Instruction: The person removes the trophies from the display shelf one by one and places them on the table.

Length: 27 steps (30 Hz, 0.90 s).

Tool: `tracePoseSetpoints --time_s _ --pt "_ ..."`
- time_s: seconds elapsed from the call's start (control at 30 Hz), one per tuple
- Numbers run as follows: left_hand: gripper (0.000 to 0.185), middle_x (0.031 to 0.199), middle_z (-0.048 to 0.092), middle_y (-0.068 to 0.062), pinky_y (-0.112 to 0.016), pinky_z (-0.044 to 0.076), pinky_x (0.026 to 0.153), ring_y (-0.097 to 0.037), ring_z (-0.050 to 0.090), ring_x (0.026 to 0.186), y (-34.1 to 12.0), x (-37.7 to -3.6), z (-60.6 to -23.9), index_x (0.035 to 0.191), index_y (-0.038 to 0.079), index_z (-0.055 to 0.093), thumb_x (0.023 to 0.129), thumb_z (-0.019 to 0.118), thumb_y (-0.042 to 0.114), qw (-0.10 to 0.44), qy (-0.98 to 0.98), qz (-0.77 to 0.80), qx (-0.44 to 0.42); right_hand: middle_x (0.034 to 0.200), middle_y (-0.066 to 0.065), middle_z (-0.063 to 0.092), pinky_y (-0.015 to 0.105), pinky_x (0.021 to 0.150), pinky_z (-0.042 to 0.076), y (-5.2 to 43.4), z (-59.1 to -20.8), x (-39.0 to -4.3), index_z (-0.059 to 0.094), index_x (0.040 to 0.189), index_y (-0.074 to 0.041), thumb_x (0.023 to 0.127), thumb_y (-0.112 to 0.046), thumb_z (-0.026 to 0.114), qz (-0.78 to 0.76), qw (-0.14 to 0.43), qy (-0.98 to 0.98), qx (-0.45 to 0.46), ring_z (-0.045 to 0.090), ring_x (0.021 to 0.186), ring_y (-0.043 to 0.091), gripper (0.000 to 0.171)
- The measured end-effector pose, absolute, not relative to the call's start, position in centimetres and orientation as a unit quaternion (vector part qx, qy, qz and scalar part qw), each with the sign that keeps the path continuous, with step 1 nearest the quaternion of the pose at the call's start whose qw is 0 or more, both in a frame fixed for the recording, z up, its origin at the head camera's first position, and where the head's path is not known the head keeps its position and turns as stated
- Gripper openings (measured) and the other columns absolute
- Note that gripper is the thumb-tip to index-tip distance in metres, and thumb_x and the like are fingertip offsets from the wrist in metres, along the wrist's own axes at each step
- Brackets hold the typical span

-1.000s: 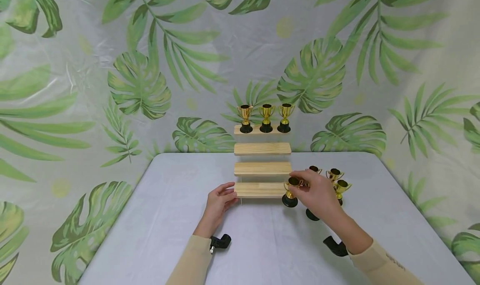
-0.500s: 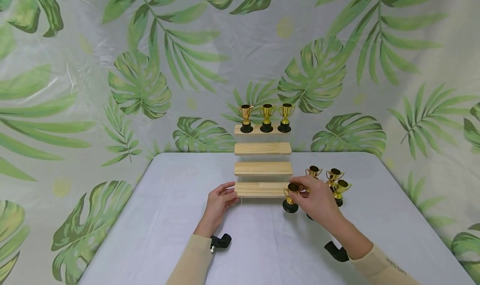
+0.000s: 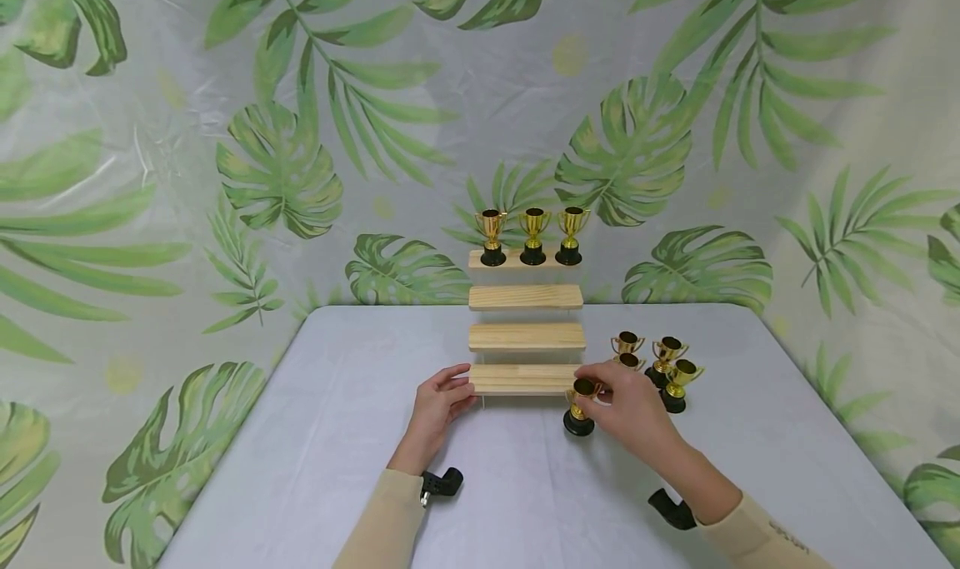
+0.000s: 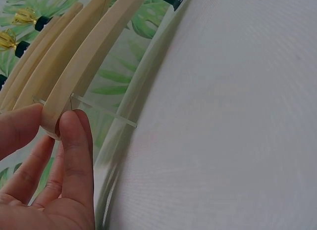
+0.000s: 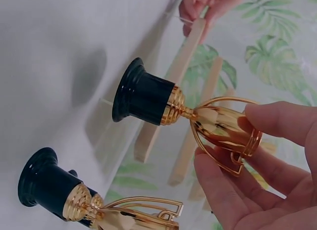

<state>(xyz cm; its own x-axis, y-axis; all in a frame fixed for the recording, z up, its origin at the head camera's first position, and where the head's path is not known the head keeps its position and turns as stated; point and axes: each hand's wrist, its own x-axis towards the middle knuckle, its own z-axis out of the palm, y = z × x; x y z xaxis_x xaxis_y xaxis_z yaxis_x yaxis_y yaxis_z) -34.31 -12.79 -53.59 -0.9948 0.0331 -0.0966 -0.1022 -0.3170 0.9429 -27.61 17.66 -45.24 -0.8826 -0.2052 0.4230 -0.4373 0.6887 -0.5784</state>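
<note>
A small gold trophy (image 3: 579, 404) with a black base (image 5: 141, 97) is pinched at its cup by my right hand (image 3: 600, 390). It sits just in front of the right end of the wooden stand's lowest step (image 3: 517, 378), and its base seems slightly off the table. My left hand (image 3: 463, 390) holds the left end of that step between thumb and fingers (image 4: 74, 141). The tiered stand (image 3: 525, 336) has three trophies (image 3: 532, 236) on its top step. Its two middle steps are bare.
Several loose trophies (image 3: 663, 359) stand on the grey table (image 3: 337, 436) right of the stand, one close beside my right hand (image 5: 49, 185). Leaf-print sheeting hangs behind the table. Black wrist mounts (image 3: 441, 483) show at both sleeves.
My right hand has brought the trophy nearer to me, away from the loose group, uncovering a trophy behind it. The left hand has stayed on the step's end.
</note>
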Motion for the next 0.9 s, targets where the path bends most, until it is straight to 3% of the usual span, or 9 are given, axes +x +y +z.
tracePoseSetpoints --time_s 0.4,0.9 --pt "0.047 0.109 0.069 -0.016 -0.034 0.059 0.083 -0.022 0.07 0.092 -12.8 -34.2 -53.5 0.132 -0.002 0.061 0.087 0.073 -0.005 0.046 0.58 0.813 -0.027 0.099 -0.001 0.069 0.033 0.072 0.06 17.8 -46.5 -27.8 0.074 0.11 -0.009 0.081 -0.011 0.084 0.346 0.164 -0.905 0.183 0.066 0.084 0.014 0.03" --pt "0.045 0.108 0.069 -0.016 -0.032 0.059 0.081 -0.022 0.07 0.09 -12.8 -34.2 -53.7 0.131 -0.003 0.061 0.088 0.072 -0.005 0.04 0.578 0.814 -0.025 0.099 0.001 0.068 0.037 0.071 0.06 17.5 -47.4 -27.8 0.073 0.108 -0.007 0.08 -0.011 0.084 0.337 0.167 -0.91 0.174 0.065 0.085 0.017 0.031"
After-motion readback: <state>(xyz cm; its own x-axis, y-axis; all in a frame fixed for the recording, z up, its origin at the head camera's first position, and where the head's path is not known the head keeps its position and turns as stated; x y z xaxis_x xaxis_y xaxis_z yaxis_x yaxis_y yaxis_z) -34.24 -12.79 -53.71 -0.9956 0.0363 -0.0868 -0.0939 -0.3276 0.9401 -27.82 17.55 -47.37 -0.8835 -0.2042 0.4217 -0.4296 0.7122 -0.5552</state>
